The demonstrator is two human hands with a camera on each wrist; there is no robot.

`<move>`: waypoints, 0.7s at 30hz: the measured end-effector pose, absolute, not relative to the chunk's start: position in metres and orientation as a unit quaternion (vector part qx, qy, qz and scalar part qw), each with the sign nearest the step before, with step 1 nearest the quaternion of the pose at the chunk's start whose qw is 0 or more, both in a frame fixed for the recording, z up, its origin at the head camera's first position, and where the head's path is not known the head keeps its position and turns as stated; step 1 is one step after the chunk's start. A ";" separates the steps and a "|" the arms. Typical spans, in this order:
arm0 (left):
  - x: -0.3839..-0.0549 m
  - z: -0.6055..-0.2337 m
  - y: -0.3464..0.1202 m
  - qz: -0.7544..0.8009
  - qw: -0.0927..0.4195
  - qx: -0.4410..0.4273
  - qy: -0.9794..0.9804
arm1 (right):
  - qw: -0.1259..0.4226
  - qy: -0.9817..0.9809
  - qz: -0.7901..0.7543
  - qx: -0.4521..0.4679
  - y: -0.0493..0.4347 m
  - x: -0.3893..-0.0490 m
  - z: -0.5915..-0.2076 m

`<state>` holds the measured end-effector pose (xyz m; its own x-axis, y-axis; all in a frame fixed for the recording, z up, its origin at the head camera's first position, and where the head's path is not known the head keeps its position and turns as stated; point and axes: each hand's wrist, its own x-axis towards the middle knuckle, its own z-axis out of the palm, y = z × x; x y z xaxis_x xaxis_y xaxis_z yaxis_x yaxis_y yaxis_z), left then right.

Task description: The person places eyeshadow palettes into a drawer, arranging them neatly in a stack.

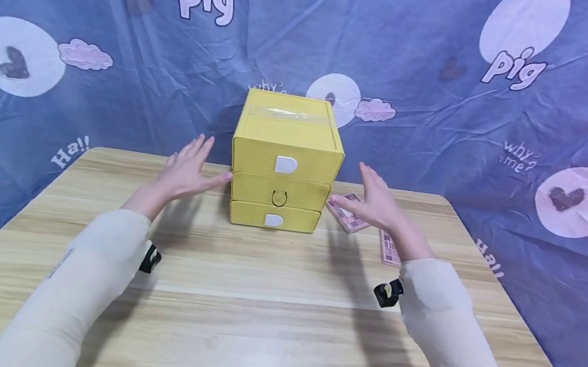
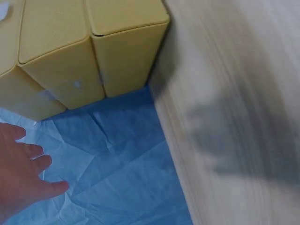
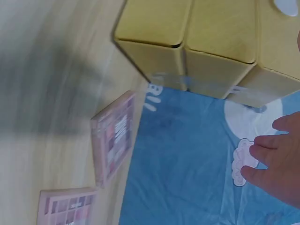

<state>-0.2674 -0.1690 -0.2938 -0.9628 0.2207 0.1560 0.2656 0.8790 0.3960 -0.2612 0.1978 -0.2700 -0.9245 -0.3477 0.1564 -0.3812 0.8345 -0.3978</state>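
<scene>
A yellow three-drawer box (image 1: 287, 161) stands at the back middle of the wooden table. White tabs mark its top and bottom drawers; the middle drawer has a dark ring-shaped pull. On the box's left side hovers my left hand (image 1: 189, 170), fingers spread, its thumb close to the middle drawer's edge. My right hand (image 1: 376, 203) is raised on the other side, its thumb near the box's right edge. Both hands hold nothing. In the wrist views, the left fingers (image 2: 35, 152) and right fingers (image 3: 265, 150) appear extended and apart from the box.
Behind and under the right hand lies a pink palette (image 1: 351, 220), with a second pink palette (image 1: 389, 248) closer to the right forearm. A blue printed cloth (image 1: 301, 37) hangs behind the wooden table (image 1: 256, 313). Clear tape (image 1: 286, 114) crosses the box top.
</scene>
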 end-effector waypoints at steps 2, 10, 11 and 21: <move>-0.269 -0.291 -0.169 -0.229 0.056 -0.127 -0.963 | 0.044 -0.955 0.224 0.188 0.196 -0.261 -0.267; -0.281 -0.281 -0.165 -0.350 0.094 -0.149 -0.920 | 0.075 -0.946 0.268 0.168 0.189 -0.260 -0.256; -0.283 -0.280 -0.164 -0.372 0.098 -0.152 -0.910 | 0.079 -0.944 0.275 0.165 0.189 -0.259 -0.256; -0.294 -0.274 -0.159 -0.558 0.111 -0.152 -0.808 | 0.155 -0.906 0.366 0.144 0.177 -0.252 -0.262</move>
<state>-0.2937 -0.1589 -0.2743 -0.9293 0.1212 0.3489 0.3692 0.3311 0.8684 -0.2520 0.1773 -0.2621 -0.9105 -0.1468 0.3866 -0.3741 0.6909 -0.6187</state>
